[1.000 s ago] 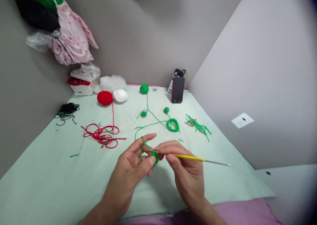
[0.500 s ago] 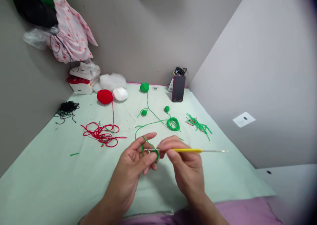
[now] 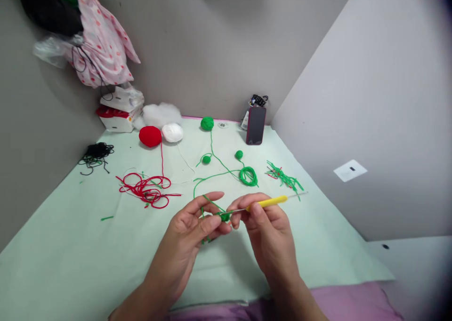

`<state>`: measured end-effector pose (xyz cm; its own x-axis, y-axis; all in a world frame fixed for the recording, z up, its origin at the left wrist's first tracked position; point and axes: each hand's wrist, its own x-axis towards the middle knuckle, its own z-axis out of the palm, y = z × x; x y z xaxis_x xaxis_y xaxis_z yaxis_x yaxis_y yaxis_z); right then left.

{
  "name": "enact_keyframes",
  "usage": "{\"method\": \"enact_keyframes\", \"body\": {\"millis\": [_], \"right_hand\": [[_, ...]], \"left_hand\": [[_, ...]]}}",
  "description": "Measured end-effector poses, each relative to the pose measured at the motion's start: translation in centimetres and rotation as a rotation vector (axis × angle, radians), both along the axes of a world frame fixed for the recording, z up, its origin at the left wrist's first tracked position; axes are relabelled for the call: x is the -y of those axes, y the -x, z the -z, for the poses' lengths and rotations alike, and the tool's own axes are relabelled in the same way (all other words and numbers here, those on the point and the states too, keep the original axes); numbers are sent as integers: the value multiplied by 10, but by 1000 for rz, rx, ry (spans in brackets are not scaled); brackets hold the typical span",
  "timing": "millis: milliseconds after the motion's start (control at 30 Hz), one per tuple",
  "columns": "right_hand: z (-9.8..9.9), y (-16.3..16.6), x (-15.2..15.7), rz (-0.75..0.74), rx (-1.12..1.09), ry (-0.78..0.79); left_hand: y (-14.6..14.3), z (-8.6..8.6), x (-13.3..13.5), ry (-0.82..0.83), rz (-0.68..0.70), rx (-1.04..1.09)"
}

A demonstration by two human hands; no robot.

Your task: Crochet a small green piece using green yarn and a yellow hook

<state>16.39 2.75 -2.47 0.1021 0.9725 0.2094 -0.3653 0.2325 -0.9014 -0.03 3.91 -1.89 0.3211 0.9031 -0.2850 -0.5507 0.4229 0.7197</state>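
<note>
My left hand (image 3: 192, 229) pinches a small green crochet piece (image 3: 225, 216) between thumb and fingers, with green yarn (image 3: 213, 201) running over its raised index finger. In my right hand (image 3: 270, 231) is a crochet hook (image 3: 270, 202) with a yellow handle, gripped like a pencil. Its thin metal tip reaches left to the piece; whether it passes through a stitch is too small to tell. The working yarn leads back past a green coil (image 3: 248, 176) toward a green yarn ball (image 3: 207, 123). Two small green crocheted balls (image 3: 239, 155) (image 3: 206, 159) lie beyond my hands.
A red yarn ball (image 3: 150, 136), white yarn ball (image 3: 173, 132) and white stuffing (image 3: 162, 115) sit at the back. Tangled red yarn (image 3: 148, 189) and black yarn (image 3: 96, 152) lie left, green scraps (image 3: 285, 177) right. A phone (image 3: 256, 125) stands near the back wall.
My right hand has turned the hook so its yellow end tilts up, and has shifted slightly right. The green piece has turned in my left fingers.
</note>
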Motion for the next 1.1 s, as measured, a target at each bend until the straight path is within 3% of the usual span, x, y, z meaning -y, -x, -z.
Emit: {"method": "enact_keyframes", "body": {"millis": [167,333,500,600,733,800,867,1000,1100], "right_hand": [[-2,-1,3,0,80,-55],[-3,-2,12,133,359,-245],[-4,-8,18,124,634,-435],[-1,-8,19,200,900,-584],[9,-4,19,355,1180,-763],[12,-2,19,395,1095,-703],[11,-2,16,358,850,-547],[2,-1,8,206,398,-286],[-1,3,4,167,392,-278]], "left_hand": [[2,2,2,-44,21,-28],[4,3,3,-144,-61,-130],[1,5,9,-193,-147,-282],[-2,7,12,-227,-202,-347],[-3,6,10,-88,-91,-154],[-2,3,6,43,19,9],[0,0,2,107,51,95],[2,-1,0,37,-29,54],[-1,1,3,-25,-47,-37]]}}
